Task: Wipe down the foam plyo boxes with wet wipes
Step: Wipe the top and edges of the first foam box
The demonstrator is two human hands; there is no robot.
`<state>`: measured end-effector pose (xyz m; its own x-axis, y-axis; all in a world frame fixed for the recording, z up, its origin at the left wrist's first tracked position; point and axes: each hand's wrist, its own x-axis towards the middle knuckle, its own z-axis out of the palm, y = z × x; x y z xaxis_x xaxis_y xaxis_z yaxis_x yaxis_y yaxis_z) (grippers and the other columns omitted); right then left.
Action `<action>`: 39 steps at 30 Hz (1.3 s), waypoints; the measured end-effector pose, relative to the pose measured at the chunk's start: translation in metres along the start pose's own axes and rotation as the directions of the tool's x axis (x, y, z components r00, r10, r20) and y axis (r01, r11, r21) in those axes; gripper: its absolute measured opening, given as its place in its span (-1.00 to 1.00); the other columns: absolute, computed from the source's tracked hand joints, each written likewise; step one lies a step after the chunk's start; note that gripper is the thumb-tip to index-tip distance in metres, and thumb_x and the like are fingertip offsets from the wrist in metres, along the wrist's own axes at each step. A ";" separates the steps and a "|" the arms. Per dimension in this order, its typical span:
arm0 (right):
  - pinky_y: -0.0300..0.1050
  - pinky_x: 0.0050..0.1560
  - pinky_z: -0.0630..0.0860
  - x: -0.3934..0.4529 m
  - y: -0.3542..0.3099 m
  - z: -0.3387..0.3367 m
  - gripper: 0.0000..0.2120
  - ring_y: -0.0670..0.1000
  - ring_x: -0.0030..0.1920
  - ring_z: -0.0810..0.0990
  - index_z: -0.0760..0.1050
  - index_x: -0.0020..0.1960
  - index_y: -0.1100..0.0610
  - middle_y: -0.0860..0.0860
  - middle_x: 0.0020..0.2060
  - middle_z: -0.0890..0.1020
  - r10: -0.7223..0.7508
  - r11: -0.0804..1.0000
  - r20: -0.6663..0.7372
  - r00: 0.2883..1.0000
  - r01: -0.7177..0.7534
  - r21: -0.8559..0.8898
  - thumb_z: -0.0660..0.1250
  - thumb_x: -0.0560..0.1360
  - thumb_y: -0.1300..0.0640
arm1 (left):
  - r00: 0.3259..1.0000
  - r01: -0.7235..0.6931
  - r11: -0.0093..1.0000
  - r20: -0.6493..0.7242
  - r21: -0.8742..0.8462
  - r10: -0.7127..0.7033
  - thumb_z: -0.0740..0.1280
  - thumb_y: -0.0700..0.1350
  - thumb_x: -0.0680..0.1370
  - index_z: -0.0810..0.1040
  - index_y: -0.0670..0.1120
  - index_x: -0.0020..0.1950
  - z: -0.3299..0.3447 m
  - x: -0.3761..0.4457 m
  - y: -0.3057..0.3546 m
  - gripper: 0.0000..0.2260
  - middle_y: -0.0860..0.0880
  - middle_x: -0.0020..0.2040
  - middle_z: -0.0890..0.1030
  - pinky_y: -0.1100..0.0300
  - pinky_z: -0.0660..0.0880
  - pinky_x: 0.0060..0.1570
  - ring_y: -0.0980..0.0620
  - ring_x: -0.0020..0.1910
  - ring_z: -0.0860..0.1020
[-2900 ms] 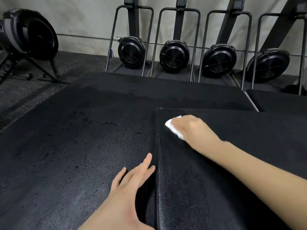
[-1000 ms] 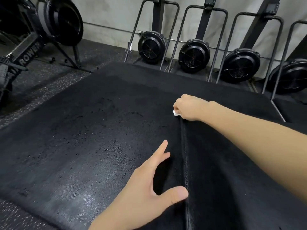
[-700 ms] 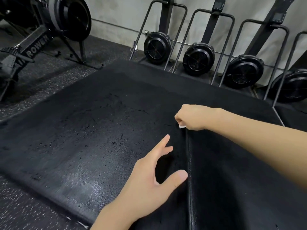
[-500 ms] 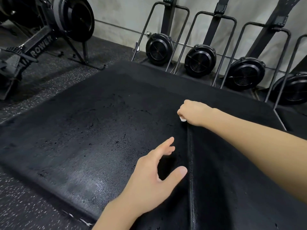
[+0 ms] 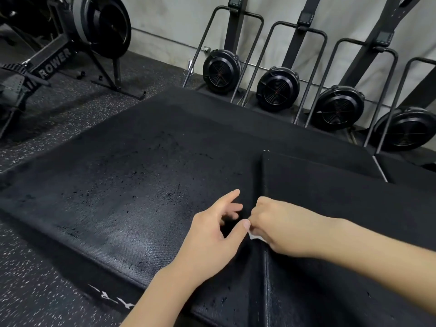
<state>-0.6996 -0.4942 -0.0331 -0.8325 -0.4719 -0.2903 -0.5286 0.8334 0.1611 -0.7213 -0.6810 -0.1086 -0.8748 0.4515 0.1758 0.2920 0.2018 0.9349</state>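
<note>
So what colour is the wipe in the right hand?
White: a small corner of the wipe shows under the right hand in the head view.

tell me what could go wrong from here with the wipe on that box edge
1. Only a small corner of the wet wipe shows under the right hand, so bunched up it may clean just a thin strip of the upper box's edge.
2. The left hand sits right beside it on the lower box; they could collide.
</note>
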 end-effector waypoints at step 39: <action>-0.08 0.54 0.10 -0.110 0.081 0.051 -0.09 -0.05 0.58 0.11 0.30 0.49 -0.24 -0.19 0.53 0.25 0.642 0.557 0.235 0.730 -0.655 0.511 0.15 0.20 -0.58 | 0.965 0.263 0.901 -0.104 0.344 -0.242 0.23 -0.19 0.62 0.37 0.05 -0.34 0.079 0.222 0.037 -0.67 0.01 -0.29 0.44 0.16 0.37 -0.09 -0.08 -0.09 0.48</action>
<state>-0.6423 -0.3604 -0.0363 -0.9078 0.2583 -0.3305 0.3355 0.9200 -0.2025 -0.8737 -0.5047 -0.0598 -0.9549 0.2960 -0.0247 0.1657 0.5999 0.7827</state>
